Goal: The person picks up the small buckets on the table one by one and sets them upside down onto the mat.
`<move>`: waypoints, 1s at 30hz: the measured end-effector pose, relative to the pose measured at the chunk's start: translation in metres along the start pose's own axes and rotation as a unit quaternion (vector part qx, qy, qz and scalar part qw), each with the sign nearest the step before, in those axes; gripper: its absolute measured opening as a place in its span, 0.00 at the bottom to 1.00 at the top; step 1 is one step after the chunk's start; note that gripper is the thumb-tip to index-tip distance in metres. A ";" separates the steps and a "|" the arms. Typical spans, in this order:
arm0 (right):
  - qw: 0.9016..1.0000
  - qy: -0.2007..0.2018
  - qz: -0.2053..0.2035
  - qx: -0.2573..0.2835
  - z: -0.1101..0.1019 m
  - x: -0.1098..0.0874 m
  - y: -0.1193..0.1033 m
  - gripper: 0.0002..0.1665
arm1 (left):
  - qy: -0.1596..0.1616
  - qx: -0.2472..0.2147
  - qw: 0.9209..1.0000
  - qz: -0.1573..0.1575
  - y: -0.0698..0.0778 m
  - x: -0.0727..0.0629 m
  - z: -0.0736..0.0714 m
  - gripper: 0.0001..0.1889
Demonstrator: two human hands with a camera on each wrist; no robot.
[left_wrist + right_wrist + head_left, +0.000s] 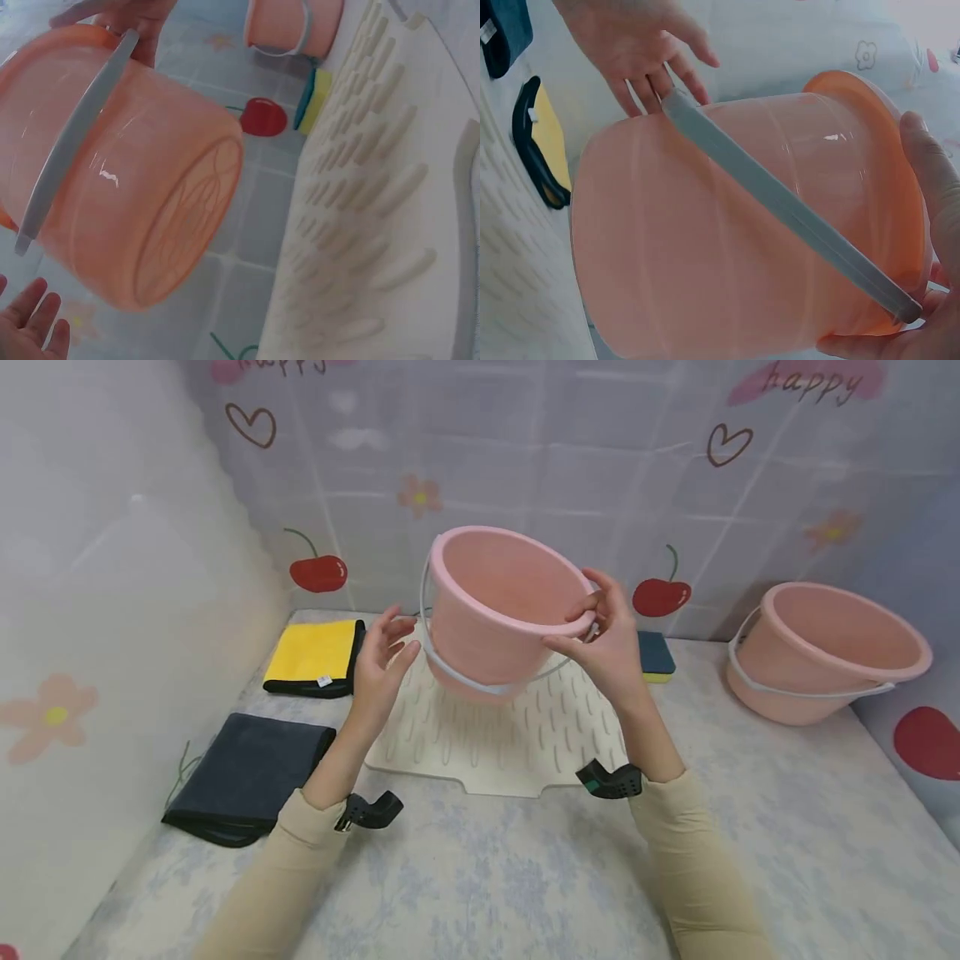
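As the pink bucket (pixel 487 647) hangs in the air above the white mat (pixel 495 768), tilted with its mouth dipping toward the right, its weight seems to rest on one grip alone. The right hand (pixel 611 647) pinches the rim (pixel 517 623) on that lower side, its thumb on the near side and a finger over the edge. The left hand (pixel 382 668) is loosely spread just beside the opposite side of the bucket and, going by the head view, apart from it.

A pinch at a single spot lets a bucket swing and twist, so for a steadier hold the left palm would best cup the bare side or support the base (pixel 191 217), bringing the rim level. The grey handle (pixel 780 208) loops down the near side, with one end close by the right hand; fingers should leave it room to swing. The surface looks smooth and glossy, so a firm but unforced squeeze ought to do.

Right of the mat lies a sponge (pixel 656 653), and farther right stands a second bucket (pixel 780 693). To the left, a folded yellow cloth (pixel 313 647) and a dark cloth (pixel 255 768) lie on the table (pixel 480 877).
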State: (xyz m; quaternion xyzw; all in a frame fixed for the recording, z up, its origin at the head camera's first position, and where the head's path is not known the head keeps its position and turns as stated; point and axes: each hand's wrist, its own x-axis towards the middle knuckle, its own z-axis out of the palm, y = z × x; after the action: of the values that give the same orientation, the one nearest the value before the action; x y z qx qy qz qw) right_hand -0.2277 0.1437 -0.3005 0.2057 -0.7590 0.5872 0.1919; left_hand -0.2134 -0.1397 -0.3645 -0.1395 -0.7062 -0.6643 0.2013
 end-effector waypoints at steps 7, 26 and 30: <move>0.998 -0.017 0.025 0.046 0.015 0.010 0.001 0.45 | -0.011 0.004 0.999 0.037 0.006 0.004 -0.012 0.39; 0.986 -0.038 0.007 0.160 -0.007 0.018 -0.010 0.47 | -0.130 0.033 0.989 0.064 0.008 0.011 -0.040 0.55; 0.978 -0.047 0.007 0.205 -0.004 0.021 -0.009 0.52 | -0.132 0.024 0.989 0.068 0.008 0.011 -0.041 0.56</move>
State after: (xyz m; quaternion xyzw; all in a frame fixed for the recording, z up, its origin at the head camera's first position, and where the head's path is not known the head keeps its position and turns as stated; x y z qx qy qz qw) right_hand -0.2407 0.1440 -0.2809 0.2627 -0.6323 0.7212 0.1052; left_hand -0.2155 -0.1804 -0.3512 -0.2688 -0.7312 -0.6077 0.1545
